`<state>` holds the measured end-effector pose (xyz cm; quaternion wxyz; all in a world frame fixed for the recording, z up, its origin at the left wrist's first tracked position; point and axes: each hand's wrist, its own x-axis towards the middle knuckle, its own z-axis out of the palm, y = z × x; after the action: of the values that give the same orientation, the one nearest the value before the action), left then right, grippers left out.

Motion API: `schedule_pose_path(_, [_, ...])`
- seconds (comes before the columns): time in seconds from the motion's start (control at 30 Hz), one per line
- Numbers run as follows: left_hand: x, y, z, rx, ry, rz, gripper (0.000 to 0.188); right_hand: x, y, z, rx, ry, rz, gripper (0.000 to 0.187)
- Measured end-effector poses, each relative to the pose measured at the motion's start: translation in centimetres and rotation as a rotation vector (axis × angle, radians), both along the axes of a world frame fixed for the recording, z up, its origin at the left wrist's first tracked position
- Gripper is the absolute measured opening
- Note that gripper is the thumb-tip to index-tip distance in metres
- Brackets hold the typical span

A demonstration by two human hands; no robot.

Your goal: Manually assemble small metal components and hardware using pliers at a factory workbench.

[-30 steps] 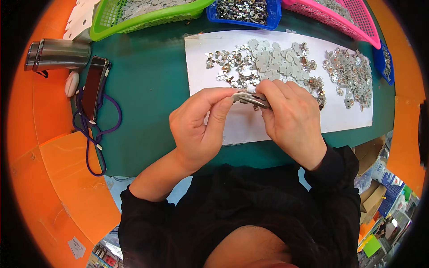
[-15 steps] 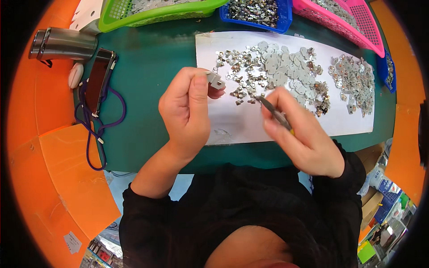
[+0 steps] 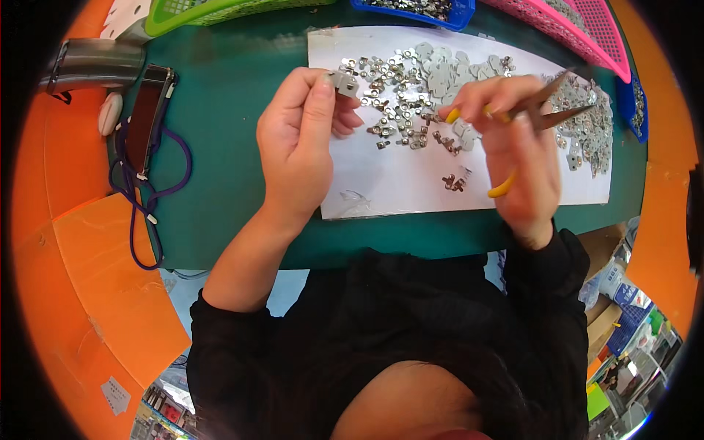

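Note:
My left hand (image 3: 301, 139) holds a small grey metal part (image 3: 343, 81) pinched between thumb and fingertips, raised over the left end of a white sheet (image 3: 396, 183). My right hand (image 3: 513, 139) grips yellow-handled pliers (image 3: 546, 108) whose dark jaws point right, over a pile of flat metal plates (image 3: 587, 132). Between the hands, several small metal parts (image 3: 403, 81) lie scattered on the sheet. A few loose pieces (image 3: 455, 180) sit lower on the sheet near my right hand.
The sheet lies on a green mat (image 3: 220, 147) on an orange table (image 3: 95, 293). At the far edge stand a green basket (image 3: 213, 11), a blue tray (image 3: 425, 9) and a pink basket (image 3: 579, 33). At left lie a grey tool (image 3: 95, 66) and a dark device with a purple cord (image 3: 147, 183).
My hands were together over the sheet, then came apart. The left now holds the small part up; the right has swung the pliers out to the right.

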<state>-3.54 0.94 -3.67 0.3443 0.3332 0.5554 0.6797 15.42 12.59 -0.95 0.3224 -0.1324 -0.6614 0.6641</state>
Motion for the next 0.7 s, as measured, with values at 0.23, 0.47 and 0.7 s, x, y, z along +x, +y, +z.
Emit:
schedule_pose_path(0.23, [0.0,-0.3,-0.6,-0.002,0.047,0.003,0.022,3.1,-3.7,0.1,-0.659,0.0,0.497,0.029])
schedule_pose_path(0.47, [0.8,-0.8,-0.2,-0.042,0.263,-0.038,0.016,3.9,-6.1,-0.7,-0.477,-0.315,1.019,0.036])
schedule_pose_path(0.7, [0.7,-0.7,0.4,0.275,0.798,-0.069,0.008,1.8,-2.6,3.1,-0.627,-0.488,0.556,0.052])
